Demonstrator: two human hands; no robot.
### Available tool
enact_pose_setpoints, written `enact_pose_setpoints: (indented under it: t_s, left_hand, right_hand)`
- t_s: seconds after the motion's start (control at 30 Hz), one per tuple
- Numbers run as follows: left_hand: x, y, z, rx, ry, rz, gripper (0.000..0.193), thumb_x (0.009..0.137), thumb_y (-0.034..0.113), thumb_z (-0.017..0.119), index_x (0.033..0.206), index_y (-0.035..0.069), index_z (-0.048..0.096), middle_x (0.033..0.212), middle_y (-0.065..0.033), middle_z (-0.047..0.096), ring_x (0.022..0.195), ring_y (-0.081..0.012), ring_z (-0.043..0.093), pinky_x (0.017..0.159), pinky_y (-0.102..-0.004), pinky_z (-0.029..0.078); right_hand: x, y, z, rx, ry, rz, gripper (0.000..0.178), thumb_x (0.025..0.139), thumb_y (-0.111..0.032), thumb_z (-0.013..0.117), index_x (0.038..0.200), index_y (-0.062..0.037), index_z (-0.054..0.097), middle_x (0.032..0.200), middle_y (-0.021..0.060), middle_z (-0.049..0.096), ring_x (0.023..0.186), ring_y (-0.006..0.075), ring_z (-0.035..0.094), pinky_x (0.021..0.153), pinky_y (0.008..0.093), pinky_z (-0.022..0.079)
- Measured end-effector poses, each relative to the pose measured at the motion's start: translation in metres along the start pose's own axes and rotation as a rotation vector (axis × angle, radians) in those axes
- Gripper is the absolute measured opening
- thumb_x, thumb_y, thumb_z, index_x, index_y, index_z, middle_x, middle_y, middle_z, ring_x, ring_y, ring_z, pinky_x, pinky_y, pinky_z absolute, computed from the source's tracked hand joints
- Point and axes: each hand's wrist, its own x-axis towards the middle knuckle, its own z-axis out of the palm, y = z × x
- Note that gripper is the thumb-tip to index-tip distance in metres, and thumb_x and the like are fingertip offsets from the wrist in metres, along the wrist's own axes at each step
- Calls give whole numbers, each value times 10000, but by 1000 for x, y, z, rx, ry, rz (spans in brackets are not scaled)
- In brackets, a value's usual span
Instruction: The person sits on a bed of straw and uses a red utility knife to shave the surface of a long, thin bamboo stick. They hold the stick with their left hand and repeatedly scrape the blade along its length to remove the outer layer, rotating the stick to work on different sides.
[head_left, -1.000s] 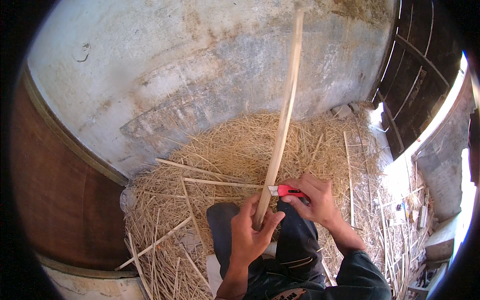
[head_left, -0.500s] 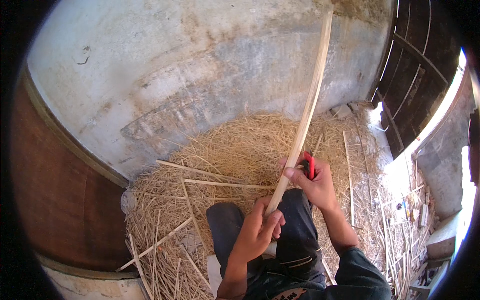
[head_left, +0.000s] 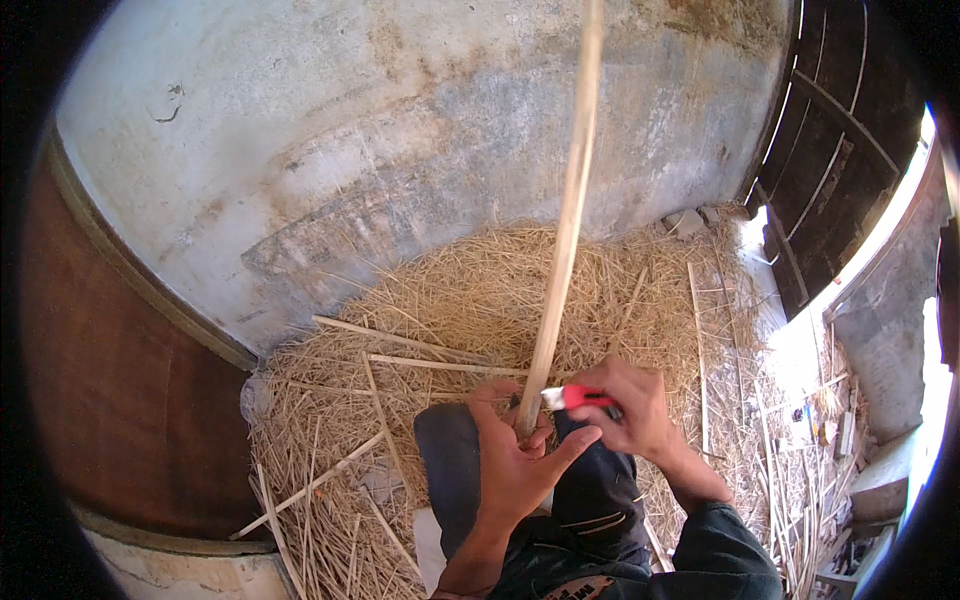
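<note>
A long pale strip of wood or bamboo (head_left: 565, 240) stands nearly upright in front of me, its top running past the upper edge of the view. My left hand (head_left: 512, 468) holds its lower end above my knees, fingers curled round it and thumb stretched out to the right. In my right hand (head_left: 638, 408) is a red-handled utility knife (head_left: 584, 397), gripped just right of the strip. The knife's pale front end points left and is at or close to the strip; blur hides whether the blade touches it.
Straw and shavings (head_left: 480, 285) cover the floor in a heap against the stained wall (head_left: 400, 130). Loose strips (head_left: 430, 366) lie across it on the left, with several more at the right. A brown panel (head_left: 130, 400) borders the left; dark boards (head_left: 830, 150) stand at the upper right.
The strip has swung left and become more upright. My right hand has let go of the strip, moved down, and turned the knife toward its lower end. My left thumb has lifted off it.
</note>
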Motion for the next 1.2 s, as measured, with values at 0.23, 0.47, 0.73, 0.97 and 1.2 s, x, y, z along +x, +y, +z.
enact_pose_setpoints:
  t_s: [0.23,0.47,0.73,0.97,1.2]
  left_hand:
    - [-2,5,3,131,42,-2,872,801,80,950,1344,143,270,1081,-101,643,869,-54,588,662,-171,466]
    - [-1,8,2,228,69,-27,871,800,115,960,1369,91,301,1133,-139,601,911,-103,622,675,-210,522]
    - [4,13,3,227,46,10,743,832,116,939,1377,33,440,1143,-91,595,978,-131,647,771,-257,586]
    - [2,5,-1,251,25,22,716,862,90,912,1385,23,428,1133,-109,637,977,-131,668,775,-252,590]
    - [-2,11,-3,285,8,-44,727,866,116,915,1386,12,418,1109,-114,645,931,-119,676,733,-238,581]
  right_hand:
    - [-5,-3,3,-190,-4,-178,383,765,-264,825,1119,-120,789,763,8,608,636,210,676,556,358,550]
    - [-3,-10,1,-204,-6,-175,397,746,-230,826,1137,-164,810,727,-31,589,608,162,664,539,334,533]
    - [-8,-17,5,-231,38,-128,401,725,-204,828,1124,-176,818,715,-49,589,593,144,651,532,315,522]
    - [-10,-16,7,-265,72,-140,394,718,-214,834,1110,-175,823,694,-48,592,576,135,635,527,303,510]
    - [-11,-20,7,-284,86,-146,392,721,-215,833,1110,-172,825,691,-52,591,549,136,605,507,303,490]
